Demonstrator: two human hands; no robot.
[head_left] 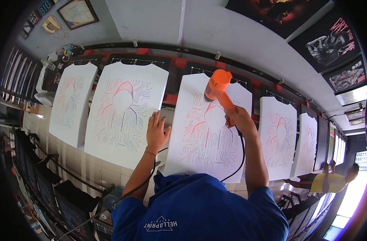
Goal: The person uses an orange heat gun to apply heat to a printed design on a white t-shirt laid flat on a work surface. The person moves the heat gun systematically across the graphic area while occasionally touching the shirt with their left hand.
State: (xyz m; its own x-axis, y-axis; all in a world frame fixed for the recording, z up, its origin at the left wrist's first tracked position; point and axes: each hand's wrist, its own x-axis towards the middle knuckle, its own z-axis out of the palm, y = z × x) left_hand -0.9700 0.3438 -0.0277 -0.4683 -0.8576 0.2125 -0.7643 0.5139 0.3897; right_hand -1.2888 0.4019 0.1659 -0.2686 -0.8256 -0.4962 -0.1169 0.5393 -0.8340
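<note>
My right hand (240, 121) is wrapped round the handle of an orange heat gun (219, 82). Its dark nozzle points down at the upper part of the print on a white T-shirt (176, 158) lying flat in front of me. That print is a hooded figure in red and dark blue, with circuit-like lines around it. A black cord (243, 154) trails from the handle along the shirt's right side. My left hand (157, 131) rests with fingers spread on the right edge of a neighbouring white T-shirt (96, 146) bearing the same print.
More printed white T-shirts lie on boards to the left (62, 124) and right (268, 170). A black rail (183, 49) runs behind the boards. Racks of dark frames (69, 197) stand at lower left. At far right a person in a yellow top (334, 182) stands near a bright opening.
</note>
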